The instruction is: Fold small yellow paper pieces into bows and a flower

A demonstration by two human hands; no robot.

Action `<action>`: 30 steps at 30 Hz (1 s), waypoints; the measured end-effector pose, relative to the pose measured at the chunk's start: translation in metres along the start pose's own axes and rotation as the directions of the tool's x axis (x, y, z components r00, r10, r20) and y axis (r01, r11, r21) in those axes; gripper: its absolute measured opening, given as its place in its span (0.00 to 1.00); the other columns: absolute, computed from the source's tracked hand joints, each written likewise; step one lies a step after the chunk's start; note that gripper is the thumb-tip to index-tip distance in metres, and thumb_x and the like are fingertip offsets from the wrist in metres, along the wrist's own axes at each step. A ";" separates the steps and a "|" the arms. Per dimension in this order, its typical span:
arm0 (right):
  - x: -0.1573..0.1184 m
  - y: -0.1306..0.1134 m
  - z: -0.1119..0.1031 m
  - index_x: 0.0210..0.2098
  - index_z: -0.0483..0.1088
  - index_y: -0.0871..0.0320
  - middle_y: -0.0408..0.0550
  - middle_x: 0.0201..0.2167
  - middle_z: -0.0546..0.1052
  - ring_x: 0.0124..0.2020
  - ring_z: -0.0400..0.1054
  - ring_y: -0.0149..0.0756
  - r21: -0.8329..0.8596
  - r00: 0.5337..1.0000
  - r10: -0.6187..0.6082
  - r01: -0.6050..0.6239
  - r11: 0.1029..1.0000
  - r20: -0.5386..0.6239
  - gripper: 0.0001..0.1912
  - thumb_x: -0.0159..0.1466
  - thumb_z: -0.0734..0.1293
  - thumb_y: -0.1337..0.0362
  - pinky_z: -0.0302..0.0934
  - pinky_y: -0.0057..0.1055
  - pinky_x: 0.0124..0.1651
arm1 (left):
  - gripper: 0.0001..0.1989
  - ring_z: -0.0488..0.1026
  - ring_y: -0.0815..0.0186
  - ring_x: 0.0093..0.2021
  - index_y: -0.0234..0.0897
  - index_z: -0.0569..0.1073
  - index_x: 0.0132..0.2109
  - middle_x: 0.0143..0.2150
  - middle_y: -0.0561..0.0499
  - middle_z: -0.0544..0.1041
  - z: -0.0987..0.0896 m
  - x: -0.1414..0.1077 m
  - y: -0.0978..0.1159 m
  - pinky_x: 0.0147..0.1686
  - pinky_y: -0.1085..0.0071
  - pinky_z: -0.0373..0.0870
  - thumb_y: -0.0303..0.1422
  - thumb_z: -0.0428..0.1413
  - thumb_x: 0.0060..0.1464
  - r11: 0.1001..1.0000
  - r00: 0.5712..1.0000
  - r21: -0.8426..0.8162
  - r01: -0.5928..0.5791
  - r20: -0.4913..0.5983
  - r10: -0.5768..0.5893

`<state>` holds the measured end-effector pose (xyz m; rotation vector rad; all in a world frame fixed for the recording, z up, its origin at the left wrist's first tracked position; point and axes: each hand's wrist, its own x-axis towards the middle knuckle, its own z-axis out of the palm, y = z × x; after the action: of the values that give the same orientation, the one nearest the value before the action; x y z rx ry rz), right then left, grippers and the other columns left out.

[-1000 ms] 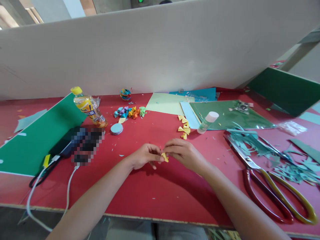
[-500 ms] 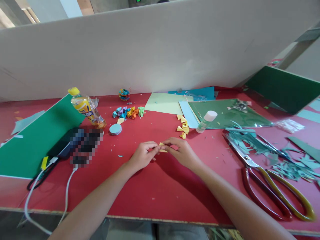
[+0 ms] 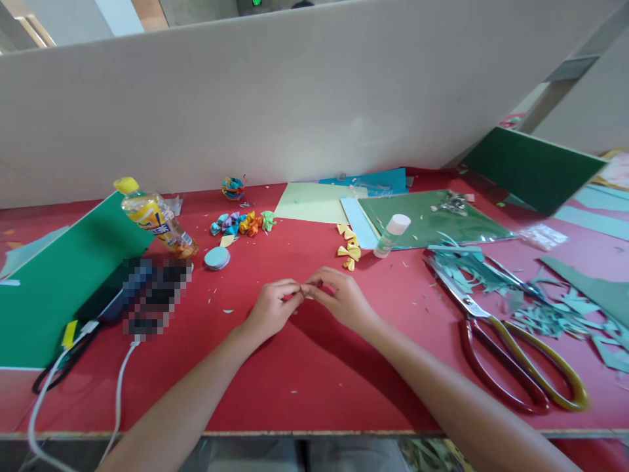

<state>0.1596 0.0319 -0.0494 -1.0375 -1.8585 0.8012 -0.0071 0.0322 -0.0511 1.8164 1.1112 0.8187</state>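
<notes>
**Pinching together, with some folding done**

Our left hand [image 3: 272,307] and right hand [image 3: 340,297] meet above the table [image 3: 295,410], well in from the near edge; each grip is pinched together, though we cannot tell what sits between them. Toward the far edge, just left of the glue stick [image 3: 392,235], several folded yellow paper bows [image 3: 352,251] look finished to us. One flat-looking cream piece [image 3: 227,241] lies beside the pale blue disc stack [image 3: 217,258]; how many more remain, we cannot tell.

Paper bows [image 3: 352,250] lie beyond the hands [image 3: 340,298], beside a glue stick [image 3: 392,236], with a bottle [image 3: 156,219] left and scissors [image 3: 470,305] right.
</notes>
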 end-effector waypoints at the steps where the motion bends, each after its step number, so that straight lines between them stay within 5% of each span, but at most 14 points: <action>1: 0.001 0.000 -0.001 0.28 0.70 0.58 0.47 0.28 0.73 0.32 0.66 0.33 0.013 1.000 -0.002 0.002 1.000 -0.002 0.09 0.61 0.61 0.61 0.61 0.30 0.36 | 0.15 0.67 0.70 0.28 0.34 0.74 0.29 0.29 0.50 0.69 0.001 0.000 0.000 0.25 0.76 0.70 0.40 0.49 0.54 0.999 0.999 -0.036 0.026 -0.021 -0.027; 6: 0.005 0.005 -0.014 0.28 0.70 0.58 0.47 0.29 0.73 0.31 0.67 0.32 0.010 0.999 -0.048 0.048 0.999 0.000 0.08 0.61 0.61 0.65 0.61 0.30 0.36 | 0.17 0.69 0.69 0.30 0.34 0.75 0.33 0.31 0.50 0.71 0.005 0.002 -0.003 0.28 0.74 0.72 0.43 0.50 0.53 0.995 0.998 -0.084 0.055 -0.005 -0.056; 9: 0.009 0.014 -0.033 0.28 0.70 0.58 0.47 0.29 0.73 0.33 0.66 0.34 -0.055 0.969 -0.053 0.040 0.998 -0.242 0.08 0.61 0.62 0.64 0.60 0.32 0.39 | 0.16 0.70 0.66 0.34 0.35 0.73 0.41 0.38 0.47 0.73 0.009 0.013 -0.004 0.31 0.72 0.71 0.41 0.48 0.55 0.999 0.999 -0.002 0.045 0.024 -0.045; 12: 0.013 0.027 -0.053 0.30 0.69 0.57 0.47 0.30 0.72 0.34 0.66 0.35 -0.089 0.797 -0.022 -0.040 0.995 -0.603 0.08 0.61 0.62 0.61 0.59 0.33 0.40 | 0.14 0.71 0.64 0.38 0.34 0.71 0.46 0.41 0.45 0.74 0.020 0.035 -0.002 0.39 0.68 0.69 0.36 0.47 0.56 0.970 1.000 0.243 0.012 0.008 -0.015; 15: 0.014 0.036 -0.063 0.31 0.69 0.58 0.47 0.30 0.71 0.32 0.64 0.35 -0.104 0.673 -0.029 -0.070 0.992 -0.739 0.10 0.60 0.62 0.58 0.59 0.33 0.38 | 0.16 0.71 0.64 0.35 0.35 0.68 0.50 0.43 0.44 0.73 0.034 0.063 0.004 0.39 0.65 0.68 0.31 0.50 0.53 0.943 0.999 0.331 -0.027 0.034 0.016; 17: 0.015 0.039 -0.065 0.30 0.69 0.58 0.47 0.29 0.70 0.32 0.63 0.35 -0.122 0.666 -0.055 -0.054 0.991 -0.744 0.10 0.61 0.61 0.58 0.59 0.33 0.38 | 0.20 0.71 0.62 0.42 0.40 0.67 0.52 0.49 0.45 0.70 0.043 0.079 0.009 0.41 0.65 0.67 0.24 0.48 0.52 0.917 0.991 0.381 -0.118 0.103 0.085; 21: 0.016 0.037 -0.065 0.30 0.68 0.58 0.47 0.30 0.70 0.33 0.64 0.35 -0.136 0.678 -0.078 -0.033 0.990 -0.731 0.10 0.61 0.60 0.59 0.59 0.32 0.38 | 0.24 0.60 0.58 0.57 0.43 0.69 0.51 0.57 0.47 0.63 0.049 0.099 0.015 0.44 0.66 0.65 0.17 0.44 0.50 0.746 0.906 0.531 -0.402 0.348 0.241; 26: 0.017 0.033 -0.063 0.31 0.68 0.58 0.47 0.30 0.70 0.32 0.64 0.34 -0.118 0.691 -0.061 -0.035 0.992 -0.721 0.09 0.62 0.60 0.61 0.59 0.30 0.37 | 0.12 0.70 0.63 0.43 0.40 0.74 0.42 0.44 0.46 0.72 0.040 0.107 0.010 0.40 0.70 0.65 0.28 0.48 0.56 0.752 0.876 0.479 -0.454 0.395 0.277; 30: 0.018 0.032 -0.063 0.30 0.68 0.57 0.47 0.31 0.71 0.34 0.63 0.35 -0.036 0.719 0.023 -0.067 0.997 -0.695 0.08 0.61 0.61 0.60 0.57 0.32 0.40 | 0.11 0.70 0.66 0.37 0.37 0.74 0.40 0.37 0.48 0.73 0.034 0.103 0.007 0.38 0.72 0.65 0.33 0.48 0.57 0.776 0.892 0.468 -0.424 0.364 0.268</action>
<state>0.2215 0.0702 -0.0416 -1.2133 -1.2037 0.2955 0.0645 0.1139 -0.0490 2.5837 0.8746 0.4418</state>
